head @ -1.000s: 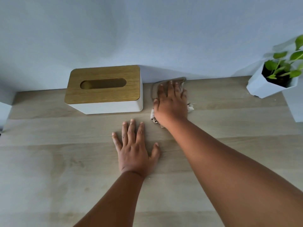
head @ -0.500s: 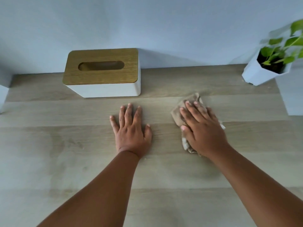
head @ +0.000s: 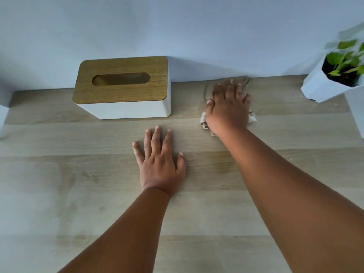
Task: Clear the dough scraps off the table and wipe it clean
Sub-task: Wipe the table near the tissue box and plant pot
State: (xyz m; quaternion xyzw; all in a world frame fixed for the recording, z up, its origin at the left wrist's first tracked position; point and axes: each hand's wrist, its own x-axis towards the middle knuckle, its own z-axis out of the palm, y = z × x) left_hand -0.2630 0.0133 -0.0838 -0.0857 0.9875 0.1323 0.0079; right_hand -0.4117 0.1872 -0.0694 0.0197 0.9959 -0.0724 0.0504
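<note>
My right hand presses flat on a crumpled beige cloth at the back of the wooden table, close to the wall and right of the tissue box. Only the cloth's edges show around the hand. My left hand lies flat on the table in front of the box, fingers spread, holding nothing. I can make out no dough scraps on the surface; faint pale smears show at the left.
A white tissue box with a wooden lid stands against the wall at the back left. A white faceted pot with a green plant sits at the back right. White objects touch both side edges.
My right hand slid the cloth toward me and rightward, then pushed it back up to the wall. My left hand stayed flat in about the same spot.
</note>
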